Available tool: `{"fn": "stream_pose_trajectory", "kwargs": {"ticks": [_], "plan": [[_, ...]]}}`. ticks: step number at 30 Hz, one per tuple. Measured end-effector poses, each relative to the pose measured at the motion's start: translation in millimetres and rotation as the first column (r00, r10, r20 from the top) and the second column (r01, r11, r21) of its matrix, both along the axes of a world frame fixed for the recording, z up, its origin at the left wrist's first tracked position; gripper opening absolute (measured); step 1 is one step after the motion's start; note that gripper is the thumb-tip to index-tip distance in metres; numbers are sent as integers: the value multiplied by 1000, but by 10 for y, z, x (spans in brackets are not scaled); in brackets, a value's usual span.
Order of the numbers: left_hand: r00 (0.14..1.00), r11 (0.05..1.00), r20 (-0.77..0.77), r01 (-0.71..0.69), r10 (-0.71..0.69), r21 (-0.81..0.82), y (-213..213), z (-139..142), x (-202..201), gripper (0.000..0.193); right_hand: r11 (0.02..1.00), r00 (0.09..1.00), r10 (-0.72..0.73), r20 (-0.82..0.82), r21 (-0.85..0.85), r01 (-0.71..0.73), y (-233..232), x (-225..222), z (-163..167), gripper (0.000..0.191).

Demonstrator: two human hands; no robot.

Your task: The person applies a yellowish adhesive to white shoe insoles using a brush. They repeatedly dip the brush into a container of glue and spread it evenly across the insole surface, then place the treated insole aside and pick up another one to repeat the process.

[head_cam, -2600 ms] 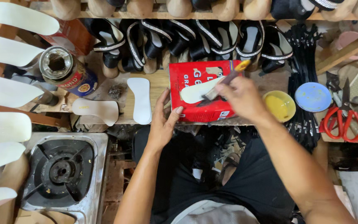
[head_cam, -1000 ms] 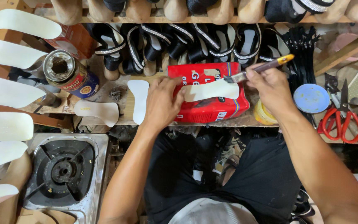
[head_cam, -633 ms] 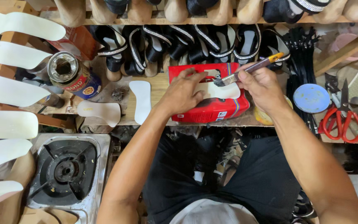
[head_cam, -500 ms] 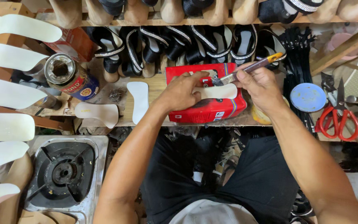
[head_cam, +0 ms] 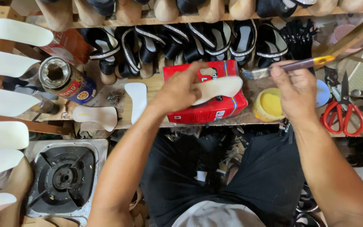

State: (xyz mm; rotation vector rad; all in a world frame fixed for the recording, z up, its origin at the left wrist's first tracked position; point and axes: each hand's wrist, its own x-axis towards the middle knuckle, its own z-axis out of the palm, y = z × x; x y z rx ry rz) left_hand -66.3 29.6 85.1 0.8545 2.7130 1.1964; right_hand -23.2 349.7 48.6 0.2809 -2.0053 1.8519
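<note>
Left hand [head_cam: 177, 90] grip closed on insole [head_cam: 219, 87], right hand [head_cam: 297, 90] gripping brush [head_cam: 288, 67], bristles seemingly clear.

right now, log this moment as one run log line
left hand: holds white insole over red box | right hand: holds brush beside insole tip | yellow glue pot: under right hand

2 hands [head_cam: 177, 90], 1 brush [head_cam: 288, 67], 1 red box [head_cam: 209, 107], 1 scissors [head_cam: 343, 113], 1 tin [head_cam: 66, 80], 1 stove [head_cam: 64, 176].
</note>
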Motion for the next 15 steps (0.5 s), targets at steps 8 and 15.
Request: {"fn": "stream_pose_trajectory", "kwargs": {"ticks": [8, 15], "plan": [[961, 991, 258, -70, 99, -118, -353, 67, -240, 68, 963, 994, -22, 105, 270, -7, -8, 98, 8, 17], [955, 964, 200, -178, 217, -196, -361, -81, -226, 65, 936, 988, 102, 120, 324, -136, -499, -268, -42, 15]]}}
